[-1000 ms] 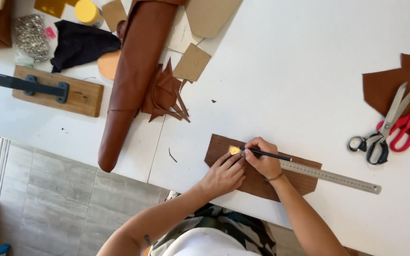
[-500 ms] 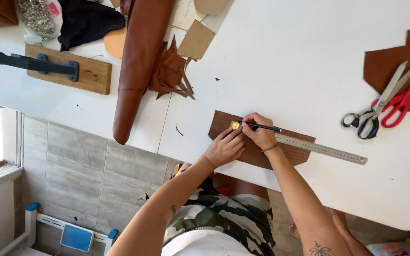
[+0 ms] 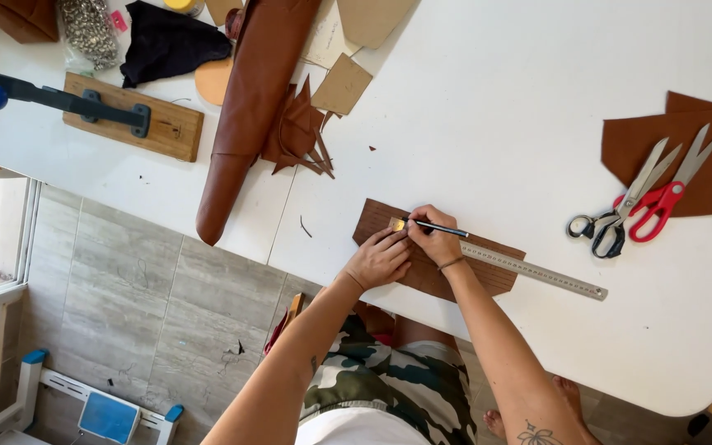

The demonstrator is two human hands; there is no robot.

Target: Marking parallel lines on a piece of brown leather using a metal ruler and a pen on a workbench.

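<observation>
Since 1 second ago nothing has shifted: the left hand (image 3: 379, 259) still pins the metal ruler (image 3: 529, 270) on the brown leather piece (image 3: 434, 276), while at its 2 o'clock the right hand (image 3: 434, 239) keeps grasping the pen (image 3: 441, 228), marking continuing.

The view now sits lower than a second ago, showing more grey tiled floor (image 3: 125, 305) and the camouflage shorts (image 3: 389, 387). The right hand (image 3: 434, 239) and its thin black pen (image 3: 438, 228) lie slightly nearer the flat brown leather piece's (image 3: 455, 276) end.
</observation>
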